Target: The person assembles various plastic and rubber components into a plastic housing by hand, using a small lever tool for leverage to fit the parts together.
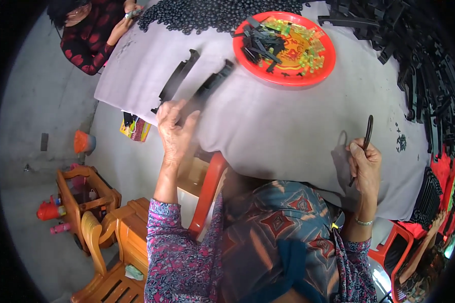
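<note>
On the bench (288, 131), half-curled left fingers (171, 112), hold unclear, should steady the strip (215, 82) left of the tray (298, 81); right fingers (358, 151) clasp a rod (369, 129).

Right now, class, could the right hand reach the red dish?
Probably yes: only grey cloth lies between the right hand and the red dish, though that hand holds a thin dark rod.

No text, label or number is legible. Red markings (293, 49) on the red plate (288, 81), well in from the table's (268, 131) near edge, are unreadable.
</note>
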`<state>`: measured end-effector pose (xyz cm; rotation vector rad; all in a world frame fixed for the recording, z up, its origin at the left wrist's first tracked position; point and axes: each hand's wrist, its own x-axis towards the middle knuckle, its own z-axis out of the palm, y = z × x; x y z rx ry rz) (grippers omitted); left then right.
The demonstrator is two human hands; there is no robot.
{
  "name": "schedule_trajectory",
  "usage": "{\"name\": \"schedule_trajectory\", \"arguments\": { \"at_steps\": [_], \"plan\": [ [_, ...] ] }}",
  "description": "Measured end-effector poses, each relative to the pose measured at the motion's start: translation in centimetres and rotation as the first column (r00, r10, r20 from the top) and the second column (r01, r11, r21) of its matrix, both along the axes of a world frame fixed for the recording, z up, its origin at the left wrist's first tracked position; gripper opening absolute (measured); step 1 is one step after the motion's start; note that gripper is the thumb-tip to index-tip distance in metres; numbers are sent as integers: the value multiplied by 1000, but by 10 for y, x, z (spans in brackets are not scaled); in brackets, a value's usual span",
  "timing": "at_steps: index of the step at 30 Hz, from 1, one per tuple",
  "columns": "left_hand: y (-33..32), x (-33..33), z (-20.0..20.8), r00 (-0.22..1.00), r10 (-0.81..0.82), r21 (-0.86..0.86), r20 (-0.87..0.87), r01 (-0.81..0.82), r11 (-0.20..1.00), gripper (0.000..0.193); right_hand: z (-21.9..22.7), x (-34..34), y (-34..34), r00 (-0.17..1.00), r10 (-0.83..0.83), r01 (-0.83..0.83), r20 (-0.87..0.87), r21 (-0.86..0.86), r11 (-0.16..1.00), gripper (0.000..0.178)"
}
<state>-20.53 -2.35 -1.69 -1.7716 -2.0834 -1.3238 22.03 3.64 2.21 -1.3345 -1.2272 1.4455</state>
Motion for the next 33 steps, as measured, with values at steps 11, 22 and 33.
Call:
{"name": "schedule_trajectory", "arguments": {
  "at_steps": [11,22,33],
  "plan": [
    [12,-43,-18,939,297,2,-175,-302,953,36,-4,-3,6,998,57,-57,-10,-42,997,14],
    [34,-45,-24,970,227,44,-93,-224,974,38,11,-7,-3,998,67,-64,16,-130,989,13],
    [29,-57,-28,880,396,31,-261,-402,915,54,28,-1,20,796,190,-335,575,156,929,18]
  ]
}}
